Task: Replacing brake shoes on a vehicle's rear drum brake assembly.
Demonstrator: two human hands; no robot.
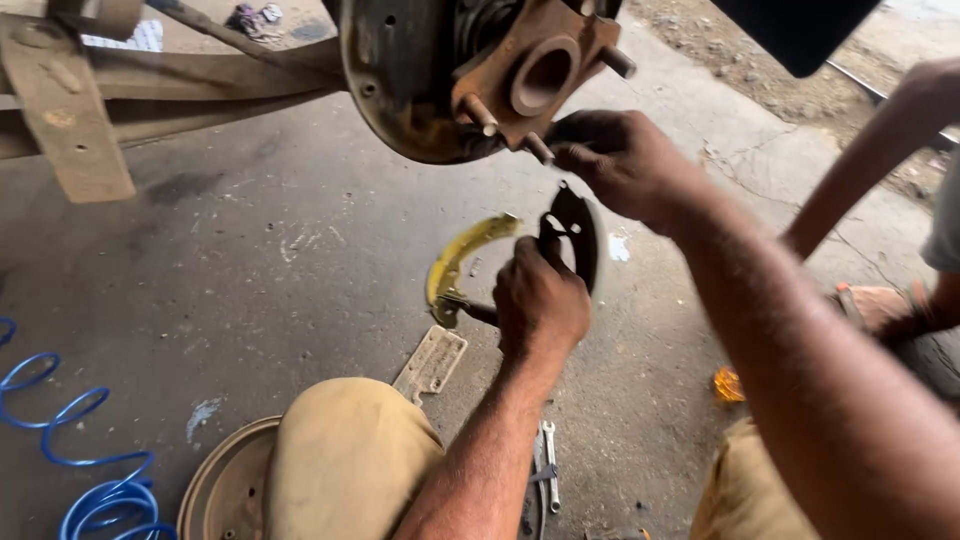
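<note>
At the far left a blue coiled hose (70, 450) lies on the stained concrete floor (250, 260), and above it a rusty leaf spring and bracket (65, 120) run toward the wheel end. Lower down, a round brake drum (225, 490) rests flat on the floor, partly hidden by the person's knee in tan trousers (345, 460). Just beside the knee there is a small flat metal plate (430, 362) on the floor. Above the middle hangs the rusty hub with its backing plate (470, 75), and the studs stick out toward the viewer. Under the hub the person holds a pair of brake shoes in the air: the yellow brake shoe (462, 255) curves to the left and the dark brake shoe (578, 232) to the right, and they are joined at the bottom. The left hand (540, 300) is clenched around the lower part of the dark shoe near this joint. The right hand (625, 160) is higher, close under the hub, and its fingers pinch the top end of the dark shoe. On the floor between the legs lies a small wrench (549, 465). At the right, another person's forearm (860, 170) and a foot in a sandal (885, 305) are visible, well apart from the shoes.
</note>
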